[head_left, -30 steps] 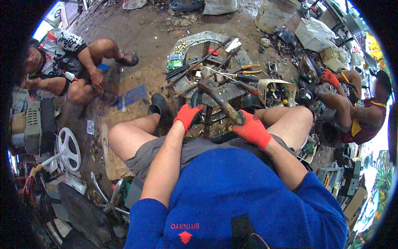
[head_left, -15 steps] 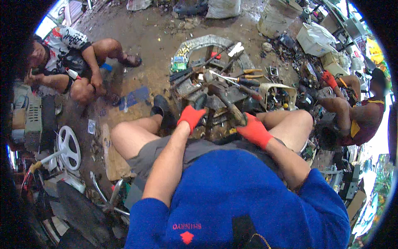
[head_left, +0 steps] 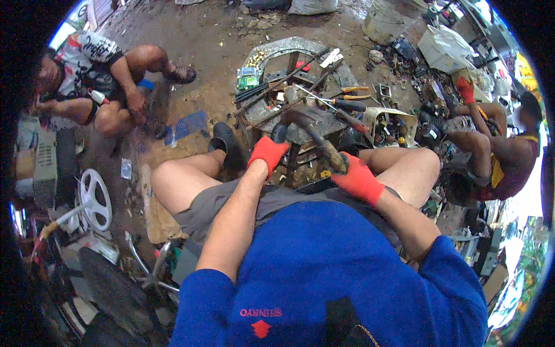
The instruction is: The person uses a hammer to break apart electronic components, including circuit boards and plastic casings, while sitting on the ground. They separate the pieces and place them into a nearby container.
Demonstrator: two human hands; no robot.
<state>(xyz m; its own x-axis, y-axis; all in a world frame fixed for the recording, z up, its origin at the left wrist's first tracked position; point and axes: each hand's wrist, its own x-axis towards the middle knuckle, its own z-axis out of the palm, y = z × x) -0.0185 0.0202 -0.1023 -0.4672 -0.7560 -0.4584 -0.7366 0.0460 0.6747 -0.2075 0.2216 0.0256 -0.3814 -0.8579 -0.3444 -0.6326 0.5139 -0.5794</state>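
My right hand (head_left: 359,178), in a red glove with dark fingers, is wrapped round the handle of a hammer (head_left: 326,147). The hammer's head is smeared by motion and hangs over the work block in front of my knees. My left hand (head_left: 269,155), gloved alike, is closed beside the hammer head, its dark fingertips pointing down at the block. What those fingers hold, if anything, cannot be made out. Beyond the hands, pliers (head_left: 347,92) with orange handles and a screwdriver (head_left: 350,105) lie on a cluttered grey metal block (head_left: 312,134).
A pale ring-shaped slab (head_left: 289,43) curves behind the tools, with a green packet (head_left: 248,80) on it. To the right is a cream plastic housing (head_left: 404,118) full of scrap. One person squats at left; another, red-gloved, sits at right. A white wheel (head_left: 95,199) stands at left.
The hammer head has shifted slightly and now looks blurred. My hands stay in nearly the same places. The person at right has moved a gloved hand farther away.
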